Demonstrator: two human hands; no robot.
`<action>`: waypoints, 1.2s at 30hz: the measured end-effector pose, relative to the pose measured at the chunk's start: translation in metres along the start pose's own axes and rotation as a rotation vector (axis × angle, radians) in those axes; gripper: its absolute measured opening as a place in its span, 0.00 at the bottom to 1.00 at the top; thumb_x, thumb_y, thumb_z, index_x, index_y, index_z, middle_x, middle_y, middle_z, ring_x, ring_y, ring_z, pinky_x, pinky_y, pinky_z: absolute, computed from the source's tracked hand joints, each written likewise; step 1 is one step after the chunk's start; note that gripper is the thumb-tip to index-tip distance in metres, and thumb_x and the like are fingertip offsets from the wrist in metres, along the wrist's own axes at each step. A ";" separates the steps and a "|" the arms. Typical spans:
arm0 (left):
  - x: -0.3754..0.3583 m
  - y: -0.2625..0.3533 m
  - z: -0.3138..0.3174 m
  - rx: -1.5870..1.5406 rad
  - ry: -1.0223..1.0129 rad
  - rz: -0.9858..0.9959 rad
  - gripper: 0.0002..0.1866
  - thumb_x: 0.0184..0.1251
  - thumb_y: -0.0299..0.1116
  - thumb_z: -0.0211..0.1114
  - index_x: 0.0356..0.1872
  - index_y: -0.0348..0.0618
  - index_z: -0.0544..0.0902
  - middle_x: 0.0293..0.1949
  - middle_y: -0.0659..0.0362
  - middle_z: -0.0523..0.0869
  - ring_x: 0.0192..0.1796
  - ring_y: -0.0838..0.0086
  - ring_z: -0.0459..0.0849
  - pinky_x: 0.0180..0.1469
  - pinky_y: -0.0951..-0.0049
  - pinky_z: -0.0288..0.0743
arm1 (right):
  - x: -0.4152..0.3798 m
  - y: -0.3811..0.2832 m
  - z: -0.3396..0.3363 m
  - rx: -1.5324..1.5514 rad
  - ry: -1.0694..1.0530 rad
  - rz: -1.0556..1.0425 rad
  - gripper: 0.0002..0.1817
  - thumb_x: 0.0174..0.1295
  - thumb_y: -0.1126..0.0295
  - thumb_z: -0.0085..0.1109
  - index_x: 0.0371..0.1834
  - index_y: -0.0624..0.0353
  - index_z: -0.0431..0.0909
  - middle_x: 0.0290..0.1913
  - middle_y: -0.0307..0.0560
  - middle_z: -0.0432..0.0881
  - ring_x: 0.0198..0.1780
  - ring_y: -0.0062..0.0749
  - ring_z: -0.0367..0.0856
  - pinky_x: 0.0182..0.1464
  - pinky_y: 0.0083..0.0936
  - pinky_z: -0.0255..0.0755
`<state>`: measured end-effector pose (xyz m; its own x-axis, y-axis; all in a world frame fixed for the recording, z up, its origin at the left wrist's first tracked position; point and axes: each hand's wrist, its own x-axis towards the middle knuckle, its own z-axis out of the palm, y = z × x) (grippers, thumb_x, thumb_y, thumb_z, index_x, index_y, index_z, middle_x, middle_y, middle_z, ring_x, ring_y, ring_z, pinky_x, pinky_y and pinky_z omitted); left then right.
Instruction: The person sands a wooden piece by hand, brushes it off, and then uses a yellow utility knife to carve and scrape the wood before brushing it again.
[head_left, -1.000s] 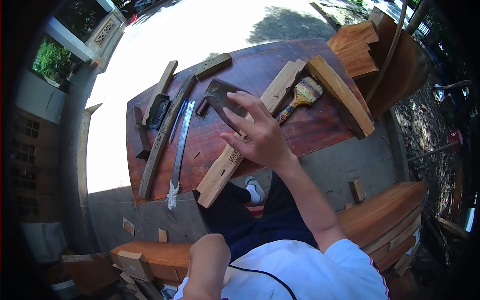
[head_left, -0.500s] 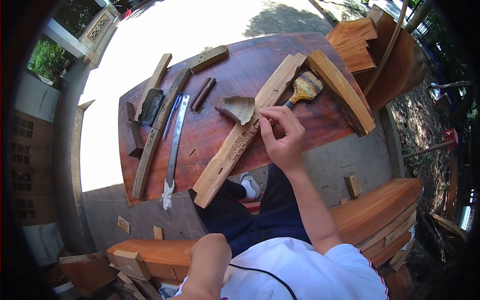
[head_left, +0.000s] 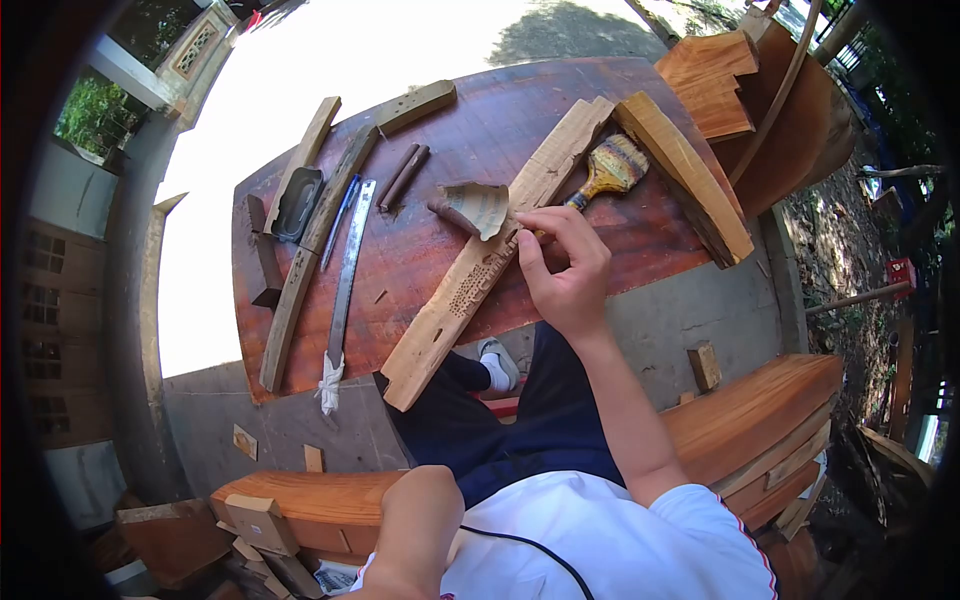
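Note:
My right hand [head_left: 570,268] is over a long, pale plank [head_left: 435,330] with many small holes in its face. Thumb and forefinger are pinched together at the plank's edge; whatever lies between them is too small to make out. Just left of the fingertips, a curled piece of sandpaper [head_left: 482,206] rests against the plank. A paintbrush [head_left: 615,165] with worn yellow paint lies beyond the hand, its handle partly hidden by the fingers. My left arm is bent at the lower edge, and its hand is out of sight.
On the reddish table [head_left: 400,270] lie a saw blade [head_left: 350,260] with a wrapped end, a blue pen [head_left: 342,222], two brown sticks [head_left: 404,178], a dark tray [head_left: 298,205] and several wood strips. A thick wood piece [head_left: 685,180] sits at right. Curved timber [head_left: 750,415] flanks me.
The view has shifted slightly, so the table items sit a little higher and further left. My right hand stays pinched at nearly the same spot on the plank.

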<state>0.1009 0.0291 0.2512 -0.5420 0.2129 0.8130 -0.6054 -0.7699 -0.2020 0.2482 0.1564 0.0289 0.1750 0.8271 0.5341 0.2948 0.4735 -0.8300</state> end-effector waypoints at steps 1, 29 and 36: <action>0.000 0.000 0.001 -0.020 0.022 -0.016 0.26 0.81 0.23 0.67 0.77 0.45 0.81 0.89 0.48 0.48 0.72 0.56 0.82 0.56 0.61 0.95 | 0.000 0.000 0.000 0.003 0.001 0.002 0.08 0.69 0.75 0.71 0.49 0.61 0.91 0.46 0.49 0.91 0.43 0.37 0.89 0.46 0.32 0.84; -0.088 0.029 -0.120 0.422 0.657 -0.952 0.44 0.89 0.58 0.45 0.87 0.26 0.59 0.87 0.30 0.55 0.87 0.41 0.63 0.83 0.48 0.71 | 0.007 -0.003 0.000 -0.391 -0.231 -0.498 0.23 0.65 0.76 0.68 0.66 0.59 0.87 0.59 0.50 0.91 0.69 0.52 0.84 0.72 0.47 0.76; -0.098 0.028 -0.123 0.525 0.635 -1.042 0.43 0.89 0.59 0.43 0.86 0.28 0.63 0.85 0.37 0.66 0.82 0.44 0.73 0.73 0.53 0.82 | 0.001 -0.013 -0.004 -0.049 -0.192 -0.281 0.10 0.61 0.78 0.73 0.45 0.60 0.93 0.45 0.47 0.94 0.54 0.45 0.90 0.61 0.40 0.80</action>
<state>0.0650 0.0606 0.0981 -0.2280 0.9731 0.0342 -0.6836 -0.1850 0.7060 0.2486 0.1499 0.0410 -0.0980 0.7102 0.6972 0.3521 0.6799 -0.6432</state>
